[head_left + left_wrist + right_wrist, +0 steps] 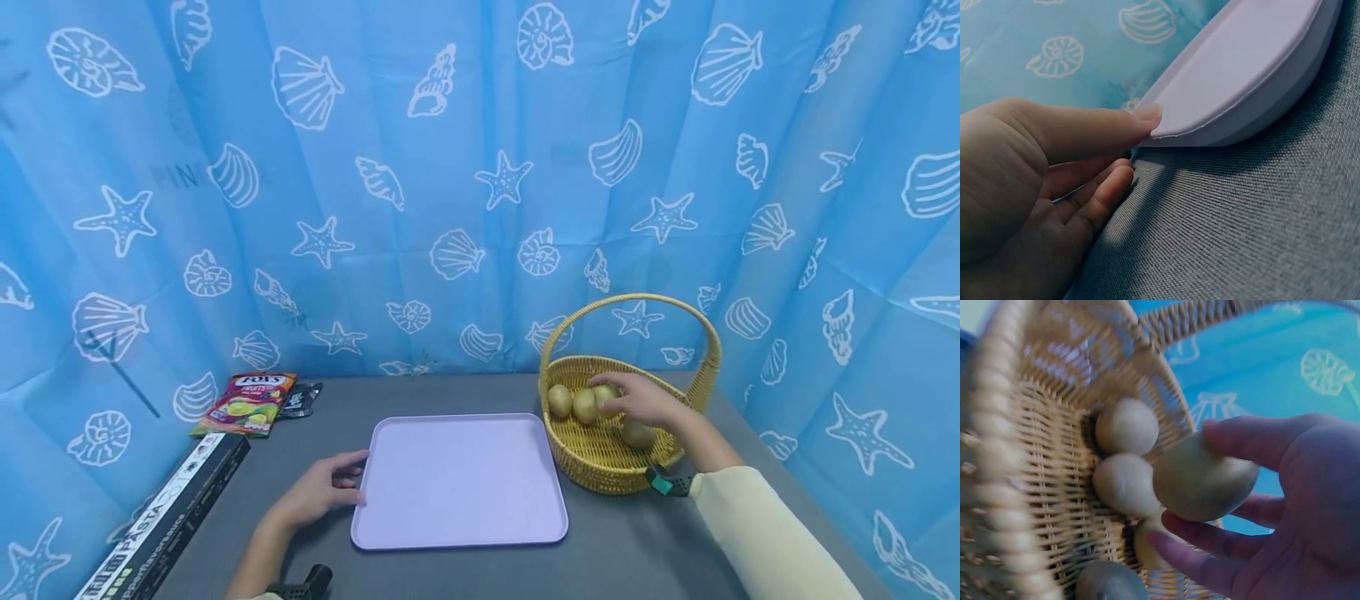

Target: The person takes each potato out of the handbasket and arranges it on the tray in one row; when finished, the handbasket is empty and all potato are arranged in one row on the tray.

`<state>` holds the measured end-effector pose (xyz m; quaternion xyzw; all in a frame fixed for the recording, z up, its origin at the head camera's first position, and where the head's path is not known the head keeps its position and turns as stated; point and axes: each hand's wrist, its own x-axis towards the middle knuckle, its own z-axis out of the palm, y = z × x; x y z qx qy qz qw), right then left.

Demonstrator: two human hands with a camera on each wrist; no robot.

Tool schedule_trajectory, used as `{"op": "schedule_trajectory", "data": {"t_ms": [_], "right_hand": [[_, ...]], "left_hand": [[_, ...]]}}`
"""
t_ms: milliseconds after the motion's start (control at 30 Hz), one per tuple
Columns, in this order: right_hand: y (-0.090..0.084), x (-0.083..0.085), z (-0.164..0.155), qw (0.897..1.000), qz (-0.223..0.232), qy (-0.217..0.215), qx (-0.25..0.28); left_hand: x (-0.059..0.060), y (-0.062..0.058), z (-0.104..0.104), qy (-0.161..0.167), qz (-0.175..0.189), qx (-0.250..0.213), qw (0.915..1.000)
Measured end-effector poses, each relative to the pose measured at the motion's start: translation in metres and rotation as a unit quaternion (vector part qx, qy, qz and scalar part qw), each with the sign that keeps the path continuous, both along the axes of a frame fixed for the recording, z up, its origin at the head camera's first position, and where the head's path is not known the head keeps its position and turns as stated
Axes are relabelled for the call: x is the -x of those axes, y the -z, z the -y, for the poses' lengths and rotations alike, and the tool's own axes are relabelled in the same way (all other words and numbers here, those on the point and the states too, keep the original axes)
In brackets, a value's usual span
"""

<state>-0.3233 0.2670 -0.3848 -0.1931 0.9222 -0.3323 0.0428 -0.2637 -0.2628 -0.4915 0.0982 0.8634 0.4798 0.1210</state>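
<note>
My right hand (647, 402) reaches into a yellow wicker basket (600, 480) at the right. Its thumb and fingers grip a brownish-green oval kiwi (1205, 481), which in the right wrist view is held above the others. Several more kiwis, such as one at the basket's left side (559, 401), lie inside. My left hand (318, 492) is at the left edge of a pale lilac tray (459, 483). In the left wrist view its thumb (1147, 114) touches the rim, and the other fingers curve loosely below, outside the tray.
A candy bag (247, 404) and a small black packet (300, 400) lie at the back left. Along the left edge stretches a long black-and-white pasta box (168, 517). The basket's tall handle (637, 297) arches above it. A blue shell-patterned curtain (480, 208) hangs behind the grey table (465, 575).
</note>
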Motion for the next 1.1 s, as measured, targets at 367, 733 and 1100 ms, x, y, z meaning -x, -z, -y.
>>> {"op": "schedule_trajectory", "data": {"t_ms": [367, 733, 1100], "right_hand": [[-0.004, -0.043, 0.024, 0.992, -0.093, 0.036, 0.08], [-0.009, -0.06, 0.071, 0.979, -0.108, 0.005, 0.173], [0.006, -0.051, 0.136, 0.974, -0.096, -0.06, 0.195]], "left_hand": [[0.001, 0.001, -0.002, -0.004, -0.004, 0.007, 1.0], [0.001, 0.003, 0.001, -0.001, -0.008, 0.008, 0.9999], [0.0, 0.001, -0.002, -0.008, -0.011, 0.011, 0.9998]]}}
